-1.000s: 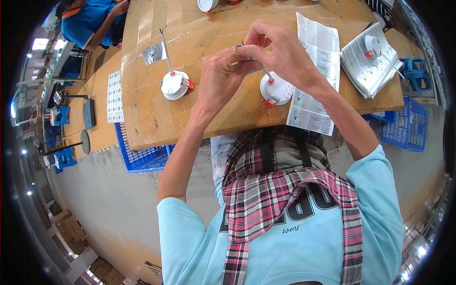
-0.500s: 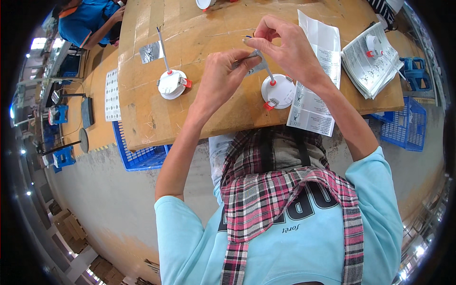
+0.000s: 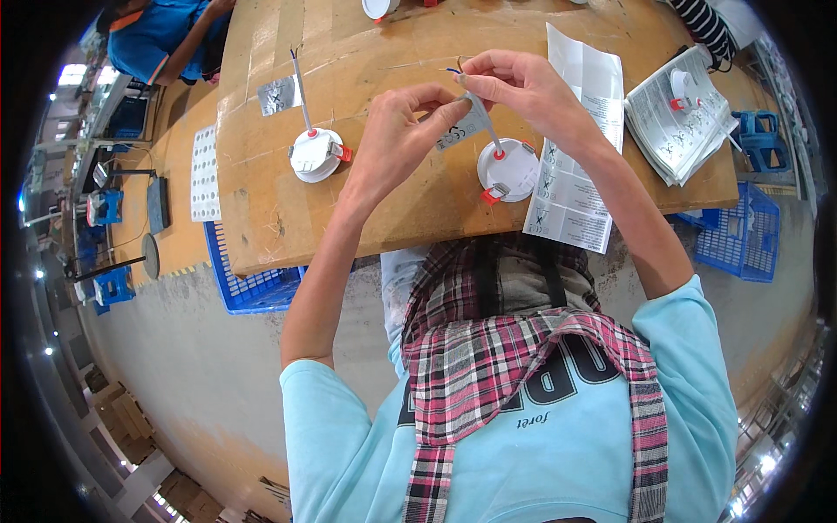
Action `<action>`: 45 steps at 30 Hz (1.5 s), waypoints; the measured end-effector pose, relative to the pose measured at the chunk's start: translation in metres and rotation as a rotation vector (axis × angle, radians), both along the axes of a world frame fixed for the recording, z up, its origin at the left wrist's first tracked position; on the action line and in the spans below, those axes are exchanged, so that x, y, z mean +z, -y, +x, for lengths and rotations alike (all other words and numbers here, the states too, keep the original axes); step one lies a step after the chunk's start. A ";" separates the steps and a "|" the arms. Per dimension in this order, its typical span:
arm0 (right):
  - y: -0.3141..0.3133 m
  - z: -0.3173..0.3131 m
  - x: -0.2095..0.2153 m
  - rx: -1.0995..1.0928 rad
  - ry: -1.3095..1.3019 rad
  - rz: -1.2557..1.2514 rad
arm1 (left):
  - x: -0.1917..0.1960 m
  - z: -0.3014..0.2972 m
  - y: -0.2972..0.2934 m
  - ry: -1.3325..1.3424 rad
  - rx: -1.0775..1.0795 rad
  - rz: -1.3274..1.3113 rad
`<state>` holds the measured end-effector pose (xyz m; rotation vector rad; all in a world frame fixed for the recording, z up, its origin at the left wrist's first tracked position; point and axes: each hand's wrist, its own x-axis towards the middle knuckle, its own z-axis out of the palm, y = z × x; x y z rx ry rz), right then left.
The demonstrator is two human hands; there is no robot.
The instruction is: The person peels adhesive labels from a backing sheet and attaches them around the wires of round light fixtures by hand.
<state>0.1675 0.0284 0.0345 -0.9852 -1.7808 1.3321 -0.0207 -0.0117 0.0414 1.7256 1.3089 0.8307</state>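
At the far left, a person in a blue shirt [image 3: 161, 44] is being seen beyond the edge of the wooden table [image 3: 418, 209], and below, a blue crate [image 3: 257, 295] is being partly covered by the near corner of the table. A white board with holes [image 3: 207, 179] is being seen just beside the table's left edge. On the table, a round white lamp [image 3: 311, 160] is being left untouched, its grey cable [image 3: 302, 100] standing up with a silver label [image 3: 279, 96] at its side. Toward the middle, a pale label [image 3: 464, 129] is being pinched between the thumb and fingers of the left hand [image 3: 397, 126]. Just right of it, a second lamp [image 3: 514, 173] is being supported by the table, and the upper end of its cable [image 3: 493, 138] is being gripped by the thumb and fingertips of the right hand [image 3: 545, 96], with bare wires [image 3: 452, 70] sticking out. A long sheet of labels [image 3: 567, 209] is being crossed by the right forearm. Farther right, a third lamp [image 3: 683, 85] is being held up by a stack of papers [image 3: 671, 139].
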 end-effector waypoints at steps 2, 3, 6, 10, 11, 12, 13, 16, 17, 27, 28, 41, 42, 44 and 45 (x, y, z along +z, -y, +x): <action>0.000 0.001 0.001 0.010 0.017 -0.019 | -0.004 0.000 -0.001 0.072 0.015 -0.051; 0.000 0.002 0.001 0.016 0.033 -0.038 | -0.005 -0.001 -0.001 0.073 0.017 -0.051; 0.000 0.004 -0.002 0.032 0.083 -0.001 | -0.005 -0.001 -0.004 0.113 0.040 -0.076; -0.001 0.005 -0.002 0.010 0.090 -0.030 | -0.013 -0.004 -0.012 0.179 0.099 -0.076; -0.002 0.004 -0.003 -0.056 0.010 -0.040 | -0.018 -0.005 -0.013 0.284 0.142 -0.027; -0.003 0.003 -0.003 -0.122 -0.069 -0.050 | -0.024 -0.005 -0.013 0.285 0.142 -0.026; -0.004 0.003 -0.002 -0.124 -0.066 -0.048 | -0.026 -0.001 -0.013 0.452 0.187 -0.076; -0.006 0.001 0.002 -0.204 -0.141 -0.077 | -0.026 0.011 -0.005 0.559 0.171 -0.183; -0.005 -0.001 0.003 -0.234 -0.123 -0.044 | -0.024 0.015 -0.001 0.496 0.113 -0.240; -0.009 -0.001 0.004 -0.158 -0.239 0.082 | -0.020 0.010 -0.005 0.812 -0.092 -0.461; -0.009 0.000 0.005 -0.155 -0.233 0.082 | -0.018 0.011 -0.003 0.830 -0.079 -0.482; -0.012 0.007 0.011 -0.226 -0.068 0.292 | -0.009 0.015 0.005 0.793 -0.038 -0.404; -0.014 0.011 0.013 -0.292 -0.094 0.205 | -0.008 0.016 0.005 0.816 -0.034 -0.416; -0.015 0.016 0.015 -0.298 -0.120 0.163 | -0.007 0.016 0.003 0.838 -0.035 -0.417; -0.015 0.018 0.017 -0.302 -0.147 0.115 | -0.007 0.016 0.004 0.855 -0.038 -0.414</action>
